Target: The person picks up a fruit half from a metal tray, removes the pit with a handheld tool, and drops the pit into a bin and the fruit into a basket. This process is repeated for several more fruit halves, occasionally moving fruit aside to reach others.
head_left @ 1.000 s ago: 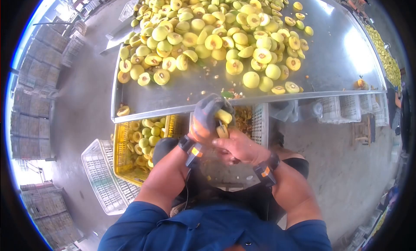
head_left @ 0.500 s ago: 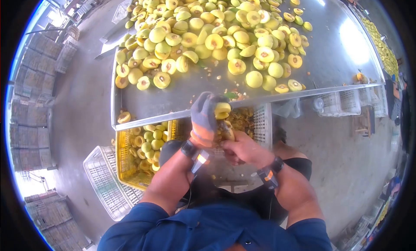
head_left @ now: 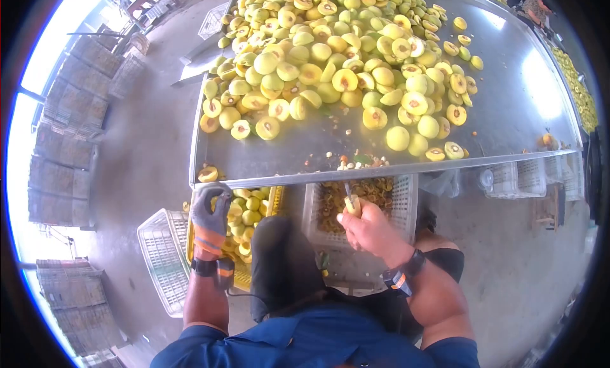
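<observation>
My left hand, in a grey and orange glove, hangs over the yellow crate with its fingers curved and apart. Yellow shows through the gap between thumb and fingers; I see no fruit firmly gripped there. Whole and halved peaches lie inside that crate. Bare, my right hand is closed around the pale handle of a small knife, its narrow blade pointing up toward the table edge. Beneath it stands a white crate holding brownish fruit scraps.
A large heap of peach halves covers the middle of the metal table. Pit fragments lie along its near edge. An outer white crate stands at the left, with stacked crates beyond. More baskets sit under the table's right side.
My left hand has moved left and down from the table edge to the yellow crate, no longer beside the knife with a peach. My right hand moved slightly right, still holding the knife.
</observation>
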### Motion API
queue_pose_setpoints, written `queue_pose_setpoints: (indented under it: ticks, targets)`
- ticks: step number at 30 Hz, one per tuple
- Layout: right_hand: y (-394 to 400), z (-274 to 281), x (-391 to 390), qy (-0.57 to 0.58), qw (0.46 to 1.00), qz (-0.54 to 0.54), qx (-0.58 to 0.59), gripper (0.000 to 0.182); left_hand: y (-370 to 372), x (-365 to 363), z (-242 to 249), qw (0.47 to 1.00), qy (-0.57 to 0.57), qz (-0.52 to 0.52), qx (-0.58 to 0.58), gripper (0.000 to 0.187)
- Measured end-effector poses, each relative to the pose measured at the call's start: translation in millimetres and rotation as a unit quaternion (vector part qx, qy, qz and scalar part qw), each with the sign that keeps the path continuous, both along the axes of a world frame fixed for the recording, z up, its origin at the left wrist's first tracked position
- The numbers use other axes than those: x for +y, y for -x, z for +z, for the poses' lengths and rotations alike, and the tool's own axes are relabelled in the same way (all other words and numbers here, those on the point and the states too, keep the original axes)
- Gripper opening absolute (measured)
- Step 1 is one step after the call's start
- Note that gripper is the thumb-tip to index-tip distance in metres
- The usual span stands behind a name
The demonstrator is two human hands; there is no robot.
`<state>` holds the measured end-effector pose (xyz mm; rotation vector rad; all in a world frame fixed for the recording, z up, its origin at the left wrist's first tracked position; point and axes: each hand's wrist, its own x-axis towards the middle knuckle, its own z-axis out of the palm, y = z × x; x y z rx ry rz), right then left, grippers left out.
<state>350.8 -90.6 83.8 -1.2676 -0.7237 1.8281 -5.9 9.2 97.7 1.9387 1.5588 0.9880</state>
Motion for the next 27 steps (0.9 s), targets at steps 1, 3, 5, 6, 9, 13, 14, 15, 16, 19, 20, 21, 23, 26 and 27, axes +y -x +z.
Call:
queue_pose_setpoints:
  ticks: [1, 3, 5, 6, 9, 13, 14, 15, 16, 19, 20, 21, 23, 26, 27]
  targets:
    - [1, 2, 1, -0.004, 1.0, 0.005, -0.01, 0.018, -9, 4, 15, 0.988, -0.09, 0.013, 0.127, 0.018]
    - [3, 6, 2, -0.015, 0.999, 0.011, -0.03, 0.017, -27, 25, 13, 0.997, -0.054, 0.017, 0.048, 0.03]
    - [2, 1, 4, -0.045, 0.996, 0.023, -0.076, 0.017, -80, 55, 11, 1.0, 0.009, 0.002, -0.03, 0.044]
    - [1, -2, 5, -0.061, 0.993, 0.027, -0.099, 0.017, -105, 74, 6, 0.999, -0.006, -0.01, 0.044, 0.049]
    - [0, -8, 5, -0.099, 0.986, 0.012, -0.134, 0.022, -184, 124, 4, 0.97, 0.086, 0.02, 0.225, 0.069]
    - [-2, -4, 6, -0.132, 0.979, 0.003, -0.156, 0.027, -218, 153, -29, 0.97, 0.079, 0.071, 0.217, 0.049]
    - [-4, 2, 9, -0.147, 0.975, 0.005, -0.164, 0.026, -216, 159, -32, 0.973, 0.082, 0.078, 0.202, 0.048]
    - [-8, 7, 12, -0.164, 0.971, 0.009, -0.172, 0.026, -212, 162, -38, 0.975, 0.084, 0.086, 0.185, 0.048]
    - [-11, 9, 16, -0.177, 0.965, 0.011, -0.192, 0.025, -208, 163, -44, 0.98, 0.045, 0.091, 0.172, 0.045]
    - [-18, 9, 29, -0.214, 0.947, -0.003, -0.239, 0.022, -188, 152, -47, 0.986, 0.16, 0.036, -0.037, 0.044]
    - [-19, 4, 34, -0.228, 0.941, -0.021, -0.25, 0.021, -183, 143, -53, 0.98, 0.135, -0.004, -0.144, 0.041]
    - [-19, 2, 39, -0.24, 0.934, -0.038, -0.262, 0.019, -184, 128, -47, 0.97, 0.151, -0.033, -0.187, 0.04]
    - [-19, 3, 47, -0.266, 0.914, -0.09, -0.292, 0.018, -196, 86, -11, 0.94, 0.183, -0.089, -0.273, 0.042]
    - [-16, -1, 54, -0.282, 0.892, -0.171, -0.308, 0.023, -208, 45, 8, 0.945, 0.182, -0.122, -0.241, 0.041]
    - [-17, 1, 55, -0.296, 0.887, -0.19, -0.3, 0.022, -211, 36, 9, 0.947, 0.173, -0.135, -0.237, 0.04]
